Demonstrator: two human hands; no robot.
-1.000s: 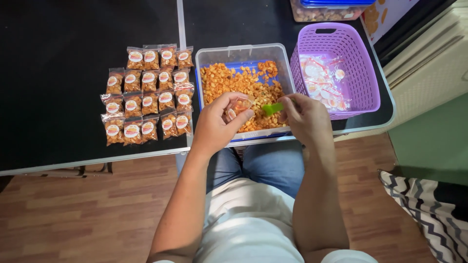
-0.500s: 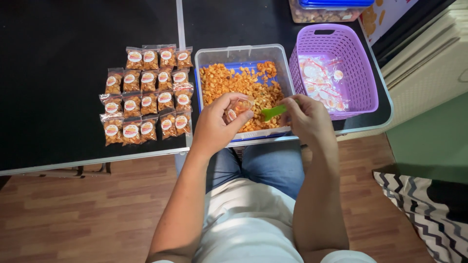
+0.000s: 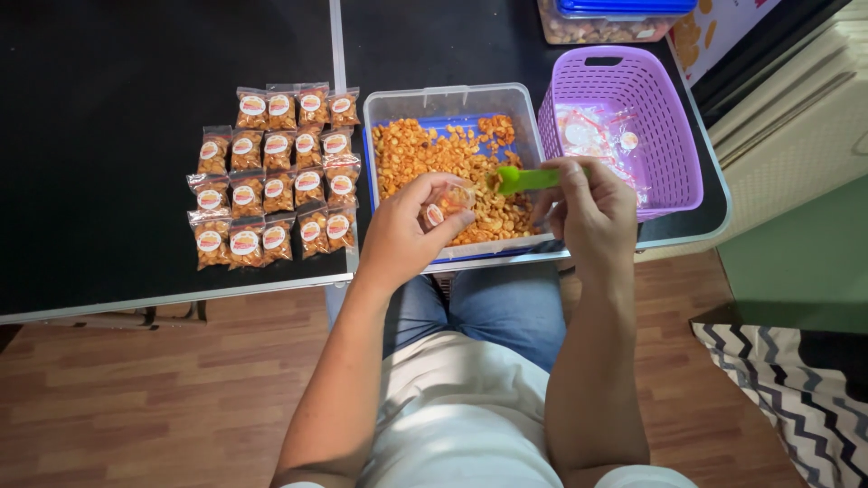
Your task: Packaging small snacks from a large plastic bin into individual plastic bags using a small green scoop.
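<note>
1. Left hand: fingers curled narrow around a small clear bag, held open-mouthed just above the near end of the tub.
2. Right hand: thumb and forefinger pinch the handle of a green scoop, bowl just right of the bag.
3. Clear tub of orange snacks below both.
4. Filled packets in rows to the left; purple basket to the right.

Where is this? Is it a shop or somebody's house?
Probably a home snack-packing spot: rows of filled snack packets on a black folding table, a clear tub of loose snacks, and a purple basket holding empty bags.
</note>
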